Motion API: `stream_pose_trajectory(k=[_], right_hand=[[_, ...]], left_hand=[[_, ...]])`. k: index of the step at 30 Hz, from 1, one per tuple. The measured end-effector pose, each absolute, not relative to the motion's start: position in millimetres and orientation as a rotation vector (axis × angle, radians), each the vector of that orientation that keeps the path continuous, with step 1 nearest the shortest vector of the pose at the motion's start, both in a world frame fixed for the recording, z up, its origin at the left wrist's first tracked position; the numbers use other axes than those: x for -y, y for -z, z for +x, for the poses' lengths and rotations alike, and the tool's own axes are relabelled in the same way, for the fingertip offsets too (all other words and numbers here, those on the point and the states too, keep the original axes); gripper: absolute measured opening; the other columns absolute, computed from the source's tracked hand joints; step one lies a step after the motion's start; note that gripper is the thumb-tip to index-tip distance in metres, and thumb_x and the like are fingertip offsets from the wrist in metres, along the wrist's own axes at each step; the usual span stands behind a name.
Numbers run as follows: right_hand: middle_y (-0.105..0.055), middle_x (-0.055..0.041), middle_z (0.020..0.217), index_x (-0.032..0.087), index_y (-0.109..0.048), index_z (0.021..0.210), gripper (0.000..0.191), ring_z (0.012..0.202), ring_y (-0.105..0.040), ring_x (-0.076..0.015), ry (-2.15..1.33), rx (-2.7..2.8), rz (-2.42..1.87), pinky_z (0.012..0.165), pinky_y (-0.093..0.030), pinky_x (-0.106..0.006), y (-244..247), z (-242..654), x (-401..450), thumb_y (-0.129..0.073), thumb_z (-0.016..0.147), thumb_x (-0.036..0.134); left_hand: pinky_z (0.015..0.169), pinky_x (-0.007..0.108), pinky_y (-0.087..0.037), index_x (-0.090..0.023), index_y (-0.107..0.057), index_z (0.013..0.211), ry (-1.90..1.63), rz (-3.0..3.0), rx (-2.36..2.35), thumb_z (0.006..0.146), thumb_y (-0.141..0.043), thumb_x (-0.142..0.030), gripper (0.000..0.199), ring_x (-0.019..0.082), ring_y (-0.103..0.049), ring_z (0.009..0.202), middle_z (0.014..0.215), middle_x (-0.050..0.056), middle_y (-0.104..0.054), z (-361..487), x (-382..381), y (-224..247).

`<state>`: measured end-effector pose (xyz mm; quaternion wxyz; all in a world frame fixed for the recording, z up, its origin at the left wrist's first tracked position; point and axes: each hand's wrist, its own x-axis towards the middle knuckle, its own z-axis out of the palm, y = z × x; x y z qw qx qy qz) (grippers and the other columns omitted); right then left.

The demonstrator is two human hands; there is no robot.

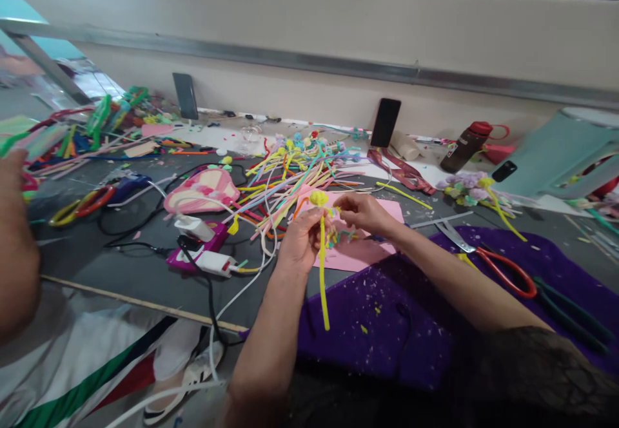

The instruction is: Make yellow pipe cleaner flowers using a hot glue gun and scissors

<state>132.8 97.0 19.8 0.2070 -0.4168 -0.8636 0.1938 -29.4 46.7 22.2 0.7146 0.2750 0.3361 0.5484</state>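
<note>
My left hand (pixel 302 238) is closed on a yellow pipe-cleaner flower (pixel 318 198). Its fuzzy head sticks up above the fingers, and a long yellow stem (pixel 324 286) hangs down past the wrist. Close on the right, my right hand (pixel 363 213) has its fingers pinched together beside the flower; what lies between the fingertips is too small to make out. Beneath both hands is a pink sheet (pixel 391 212) with small coloured bits on it. A pile of pipe cleaners (pixel 294 176) in many colours lies just behind.
Red-handled scissors (pixel 503 270) and dark green-handled pliers (pixel 575 315) lie on purple cloth (pixel 387 338). A purple power strip (pixel 210 244) with cables stands left. Behind are a phone (pixel 385 122) and a brown bottle (pixel 467 146). Another person's arm (pixel 17 254) shows at far left.
</note>
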Motion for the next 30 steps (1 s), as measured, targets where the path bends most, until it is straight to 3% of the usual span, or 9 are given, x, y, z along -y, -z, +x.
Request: stream_pose_trajectory(k=[3, 6, 16, 26, 30], right_hand=[[-0.06, 0.0012, 0.068, 0.015, -0.054, 0.094, 0.02, 0.049, -0.055, -0.0084, -1.208, 1.853, -1.075, 0.041, -0.04, -0.018, -22, 141, -80, -0.049, 0.076, 0.022], [-0.061, 0.0018, 0.065, 0.016, -0.056, 0.08, 0.016, 0.044, -0.054, -0.0072, -1.465, 1.476, -1.034, 0.036, -0.037, -0.015, -24, 145, -67, -0.06, 0.069, 0.026], [-0.061, 0.0025, 0.065, 0.016, -0.056, 0.075, 0.023, 0.042, -0.049, -0.0037, -1.57, 1.182, -0.95, 0.036, -0.032, -0.013, -32, 145, -55, -0.067, 0.067, 0.034], [-0.06, 0.0024, 0.065, 0.017, -0.055, 0.076, 0.024, 0.042, -0.05, -0.005, -1.451, 1.254, -0.996, 0.035, -0.033, -0.015, -23, 143, -55, -0.063, 0.07, 0.038], [-0.058, 0.0036, 0.059, 0.016, -0.055, 0.073, 0.021, 0.041, -0.049, -0.0052, -1.482, 1.317, -0.967, 0.036, -0.033, -0.016, -23, 143, -55, -0.062, 0.072, 0.036]], left_hand=[[0.03, 0.012, -0.022, -0.011, -0.06, 0.074, -1.148, 0.645, -0.761, 0.065, -0.065, -0.027, 0.019, 0.0, -0.035, 0.032, 0.052, -0.003, -0.055, -24, -45, -20], [0.029, 0.012, -0.022, -0.011, -0.062, 0.077, -1.081, 0.647, -0.779, 0.064, -0.067, -0.027, 0.021, 0.0, -0.036, 0.033, 0.053, -0.003, -0.057, -17, -43, -17], [0.03, 0.012, -0.021, -0.012, -0.06, 0.07, -1.078, 0.599, -0.835, 0.064, -0.069, -0.029, 0.021, -0.001, -0.036, 0.034, 0.054, -0.003, -0.057, -4, -41, -12], [0.029, 0.013, -0.019, -0.013, -0.06, 0.069, -1.034, 0.652, -0.868, 0.064, -0.069, -0.035, 0.024, 0.001, -0.031, 0.03, 0.041, -0.006, -0.046, 0, -38, -13], [0.03, 0.013, -0.02, -0.012, -0.059, 0.066, -1.075, 0.67, -0.872, 0.063, -0.07, -0.032, 0.023, 0.001, -0.035, 0.032, 0.05, -0.002, -0.055, 0, -37, -12]])
